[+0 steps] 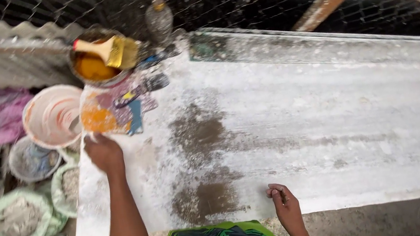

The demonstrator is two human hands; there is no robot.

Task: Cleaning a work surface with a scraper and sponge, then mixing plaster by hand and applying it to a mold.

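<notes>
While board (300, 120) is lying flat on ground, near edge is being steadied by right hand (286, 204), fingers curled loosely, grasping nothing. Left hand (103, 151), fingers bent, grip unclear, is being pressed at left edge just below paint-smeared card (108, 114); brush (112, 50) is being rested across tin (94, 63) at far-left corner, bristles kept off board.

Soft, even daylight falls on the pale board (306, 119) with no hard shadows or glare, while the netted background at the top stays dim, and the whole picture is slightly blurred, most at the bent edges.
</notes>
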